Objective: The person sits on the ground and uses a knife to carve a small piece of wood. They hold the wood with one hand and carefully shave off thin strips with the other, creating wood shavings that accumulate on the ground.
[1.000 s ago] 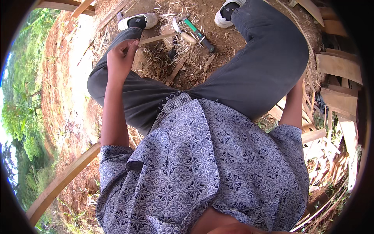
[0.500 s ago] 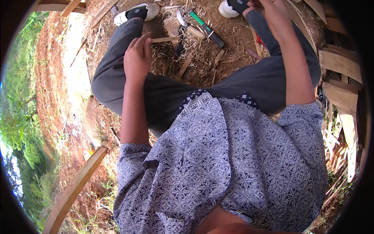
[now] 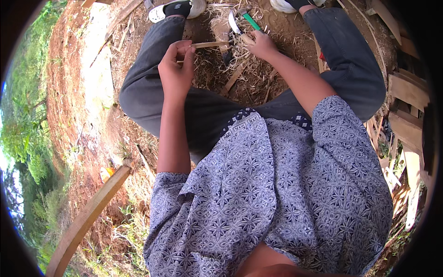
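Note:
Between the thumb and fingers of my left hand (image 3: 177, 63) is a thin wooden strip (image 3: 208, 45), pointing right over the shavings. My right hand (image 3: 264, 46) is down at the ground, its fingers closed on the pale wooden handle of a curved-blade knife (image 3: 235, 23). The blade points up and away from me. Close beside that hand lies a hammer (image 3: 250, 21) with a green handle; my hand hides the lower part of its handle. A dark object (image 3: 227, 57), too unclear to name, lies under the strip's far end.
Wood shavings (image 3: 247, 69) and a flat wood piece (image 3: 234, 77) litter the dirt between my legs. My shoes (image 3: 196, 8) are at the far side. Stacked boards (image 3: 408, 90) stand at the right; a wooden beam (image 3: 87, 217) slants at the lower left.
My right hand has come down from the upper right and closed on the knife's handle. My left hand still holds the strip. The whole view has shifted slightly.

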A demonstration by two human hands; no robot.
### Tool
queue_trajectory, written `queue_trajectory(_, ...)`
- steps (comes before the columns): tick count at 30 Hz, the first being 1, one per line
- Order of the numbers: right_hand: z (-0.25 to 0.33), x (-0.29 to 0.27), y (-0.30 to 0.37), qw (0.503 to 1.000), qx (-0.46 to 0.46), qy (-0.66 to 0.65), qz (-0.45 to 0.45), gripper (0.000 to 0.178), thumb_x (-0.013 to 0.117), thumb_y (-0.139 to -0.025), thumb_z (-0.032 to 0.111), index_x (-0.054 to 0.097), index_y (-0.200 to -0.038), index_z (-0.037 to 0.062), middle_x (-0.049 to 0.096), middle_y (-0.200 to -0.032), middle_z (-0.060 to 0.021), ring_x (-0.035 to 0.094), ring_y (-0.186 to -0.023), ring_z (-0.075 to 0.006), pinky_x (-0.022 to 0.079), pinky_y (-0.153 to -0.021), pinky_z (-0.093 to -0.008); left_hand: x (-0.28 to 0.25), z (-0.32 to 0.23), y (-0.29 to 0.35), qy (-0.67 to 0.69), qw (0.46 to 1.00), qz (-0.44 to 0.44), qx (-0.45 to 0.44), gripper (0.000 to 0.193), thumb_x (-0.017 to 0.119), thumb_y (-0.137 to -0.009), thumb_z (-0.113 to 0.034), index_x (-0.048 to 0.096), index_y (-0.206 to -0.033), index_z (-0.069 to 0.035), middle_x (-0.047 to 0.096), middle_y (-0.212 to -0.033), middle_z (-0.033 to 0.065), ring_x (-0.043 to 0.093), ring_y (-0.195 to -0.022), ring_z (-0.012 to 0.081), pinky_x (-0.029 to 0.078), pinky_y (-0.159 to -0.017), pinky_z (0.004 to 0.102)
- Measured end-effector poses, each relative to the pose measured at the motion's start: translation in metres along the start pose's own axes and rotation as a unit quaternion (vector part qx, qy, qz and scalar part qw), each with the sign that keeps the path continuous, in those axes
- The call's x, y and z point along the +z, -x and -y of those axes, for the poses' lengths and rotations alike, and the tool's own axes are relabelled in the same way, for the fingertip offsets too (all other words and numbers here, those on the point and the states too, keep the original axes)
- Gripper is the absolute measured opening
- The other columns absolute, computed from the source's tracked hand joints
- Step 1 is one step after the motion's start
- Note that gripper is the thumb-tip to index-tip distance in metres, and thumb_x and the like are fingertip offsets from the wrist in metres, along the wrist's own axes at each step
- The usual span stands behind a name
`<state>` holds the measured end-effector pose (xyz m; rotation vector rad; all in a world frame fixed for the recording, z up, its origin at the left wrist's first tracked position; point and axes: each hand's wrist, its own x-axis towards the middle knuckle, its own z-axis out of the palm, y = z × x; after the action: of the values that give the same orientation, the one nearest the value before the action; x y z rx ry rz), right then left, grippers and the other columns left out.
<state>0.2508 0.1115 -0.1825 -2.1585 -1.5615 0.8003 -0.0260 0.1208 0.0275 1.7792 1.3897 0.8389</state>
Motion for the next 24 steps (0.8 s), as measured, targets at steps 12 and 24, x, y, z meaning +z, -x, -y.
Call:
queue_trajectory(12, 0.065, -0.107, 0.036, 0.885, 0.119, -0.402, 0.203, 0.038, 0.063, -0.096, 0.036, 0.060, -0.113, 0.0022, 0.062, -0.089, -0.0039, 0.062, -0.068, -0.0114, 0.058, -0.060, -0.0277, -0.008, 0.044, 0.003, 0.181, 0.977, -0.078, -0.085, 0.021, 0.071, -0.101, -0.023, 0.067, -0.099, -0.002, 0.073, -0.092, 0.0071, 0.067, -0.073, 0.0092, 0.055, -0.063, 0.0237)
queue_trajectory(24, 0.058, -0.092, 0.013, 0.828, 0.026, -0.558, 0.040, 0.040, 0.069, -0.101, 0.031, 0.058, -0.120, -0.0022, 0.068, -0.117, -0.0132, 0.075, -0.100, -0.0188, 0.058, -0.067, -0.0246, -0.005, 0.037, 0.021, 0.363, 0.905, 0.043, -0.217, 0.014, 0.065, -0.104, -0.019, 0.067, -0.102, -0.005, 0.075, -0.102, 0.0096, 0.069, -0.081, 0.0108, 0.059, -0.070, 0.0254)
